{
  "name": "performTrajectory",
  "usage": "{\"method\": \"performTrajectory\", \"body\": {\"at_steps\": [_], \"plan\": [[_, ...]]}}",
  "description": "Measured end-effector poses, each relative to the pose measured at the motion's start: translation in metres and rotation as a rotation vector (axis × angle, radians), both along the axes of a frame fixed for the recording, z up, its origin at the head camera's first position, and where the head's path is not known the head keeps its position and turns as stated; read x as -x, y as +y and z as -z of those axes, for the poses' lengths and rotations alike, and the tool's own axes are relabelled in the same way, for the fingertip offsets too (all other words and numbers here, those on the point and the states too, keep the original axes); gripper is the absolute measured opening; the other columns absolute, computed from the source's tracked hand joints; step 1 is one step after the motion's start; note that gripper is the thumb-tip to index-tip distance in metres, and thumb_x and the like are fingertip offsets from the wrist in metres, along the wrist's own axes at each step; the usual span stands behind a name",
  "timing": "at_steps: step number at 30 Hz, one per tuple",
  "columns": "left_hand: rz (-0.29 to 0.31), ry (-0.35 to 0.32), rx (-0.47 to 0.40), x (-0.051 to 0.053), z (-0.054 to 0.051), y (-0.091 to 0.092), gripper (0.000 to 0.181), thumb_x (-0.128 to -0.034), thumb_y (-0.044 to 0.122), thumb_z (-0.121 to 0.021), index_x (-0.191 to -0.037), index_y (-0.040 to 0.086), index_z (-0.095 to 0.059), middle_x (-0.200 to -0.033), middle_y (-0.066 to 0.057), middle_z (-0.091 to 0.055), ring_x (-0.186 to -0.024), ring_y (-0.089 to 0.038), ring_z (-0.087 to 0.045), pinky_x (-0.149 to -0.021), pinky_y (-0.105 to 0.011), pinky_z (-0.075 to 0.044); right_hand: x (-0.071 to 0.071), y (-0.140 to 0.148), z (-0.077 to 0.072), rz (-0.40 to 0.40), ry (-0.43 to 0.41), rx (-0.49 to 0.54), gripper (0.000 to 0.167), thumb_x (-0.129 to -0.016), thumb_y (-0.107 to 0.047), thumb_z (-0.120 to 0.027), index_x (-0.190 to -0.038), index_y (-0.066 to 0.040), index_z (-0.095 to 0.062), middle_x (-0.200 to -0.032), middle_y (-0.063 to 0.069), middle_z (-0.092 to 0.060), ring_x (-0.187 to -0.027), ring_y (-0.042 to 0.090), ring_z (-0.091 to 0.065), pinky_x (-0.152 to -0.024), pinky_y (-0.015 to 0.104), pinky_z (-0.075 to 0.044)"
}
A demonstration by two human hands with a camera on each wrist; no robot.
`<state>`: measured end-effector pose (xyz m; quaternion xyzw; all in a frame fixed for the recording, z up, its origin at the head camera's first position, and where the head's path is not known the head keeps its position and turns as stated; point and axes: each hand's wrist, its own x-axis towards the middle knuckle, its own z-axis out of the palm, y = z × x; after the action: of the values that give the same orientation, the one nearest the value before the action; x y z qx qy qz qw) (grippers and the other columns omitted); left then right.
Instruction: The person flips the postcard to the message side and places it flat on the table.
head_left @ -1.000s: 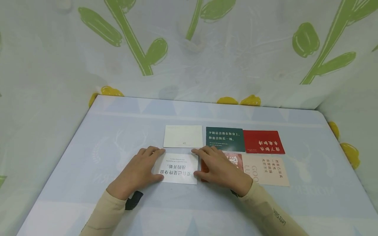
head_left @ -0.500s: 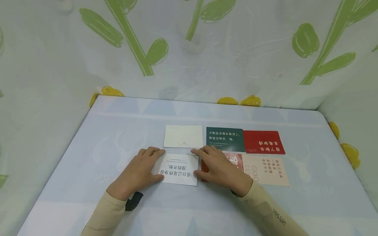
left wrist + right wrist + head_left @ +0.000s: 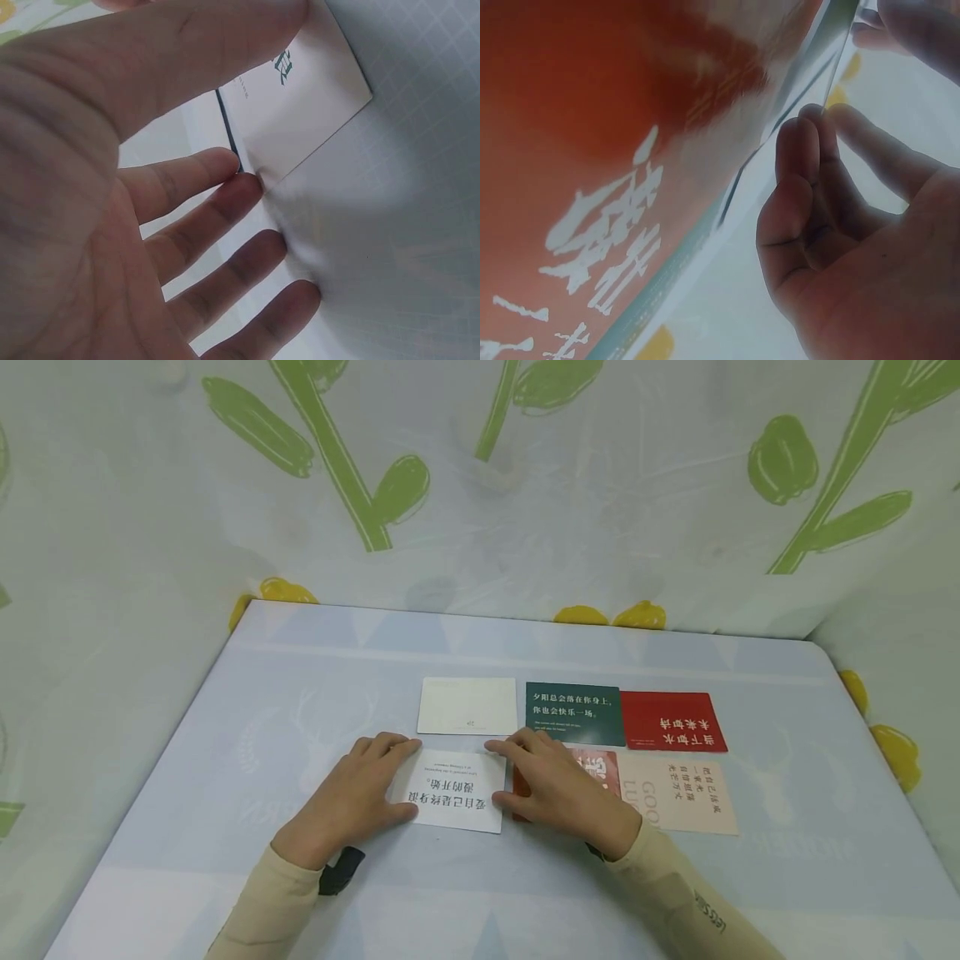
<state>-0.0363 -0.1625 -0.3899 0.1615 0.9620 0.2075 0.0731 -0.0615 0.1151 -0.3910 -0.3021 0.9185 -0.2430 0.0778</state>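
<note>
A white card with dark printed characters lies flat on the table between both hands. At its left side rests the left hand, thumb and index finger spread along the edge; the left wrist view shows that hand with its thumb over the card and its fingers extended. The right hand touches the card's right edge with thumb and index finger and partly covers an orange-red card. In the right wrist view, the right hand has bent fingers beside the orange-red card.
Behind the hands lie a nearly plain white card, a dark green card and a red card. A pale pink card is right of the orange-red one. Patterned cloth hangs behind the light blue table.
</note>
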Motion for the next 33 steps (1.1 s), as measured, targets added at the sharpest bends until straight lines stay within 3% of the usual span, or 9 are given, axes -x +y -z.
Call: {"method": "performTrajectory", "body": {"at_steps": [7, 18, 33], "plan": [[0.000, 0.008, -0.003, -0.0011, 0.0002, -0.0005, 0.078, -0.0739, 0.021, -0.089, -0.142, 0.004, -0.055, -0.136, -0.010, -0.055, -0.120, -0.035, -0.051, -0.097, -0.052, -0.045, 0.0002, -0.0006, 0.0020, 0.010, -0.010, -0.006, 0.069, -0.081, -0.030, -0.087, -0.142, -0.014, -0.059, -0.122, 0.006, -0.060, -0.108, 0.021, -0.054, -0.088, 0.038, -0.052], [0.015, 0.060, -0.008, -0.0036, 0.0027, -0.0015, 0.063, -0.0836, 0.029, -0.083, -0.137, 0.004, -0.060, -0.135, -0.009, -0.056, -0.122, -0.035, -0.051, -0.094, -0.052, -0.046, -0.0007, -0.0027, 0.0037, -0.002, -0.026, 0.015, 0.063, -0.082, -0.029, -0.085, -0.140, -0.015, -0.061, -0.120, 0.005, -0.062, -0.104, 0.018, -0.054, -0.085, 0.035, -0.052], [0.018, 0.061, -0.007, -0.0044, 0.0042, -0.0017, 0.061, -0.0862, 0.031, -0.080, -0.137, 0.004, -0.060, -0.137, -0.009, -0.055, -0.124, -0.036, -0.050, -0.095, -0.053, -0.045, 0.0001, -0.0016, 0.0040, 0.010, -0.045, -0.013, 0.061, -0.085, -0.032, -0.083, -0.140, -0.017, -0.061, -0.123, 0.003, -0.061, -0.108, 0.018, -0.053, -0.087, 0.035, -0.052]]}}
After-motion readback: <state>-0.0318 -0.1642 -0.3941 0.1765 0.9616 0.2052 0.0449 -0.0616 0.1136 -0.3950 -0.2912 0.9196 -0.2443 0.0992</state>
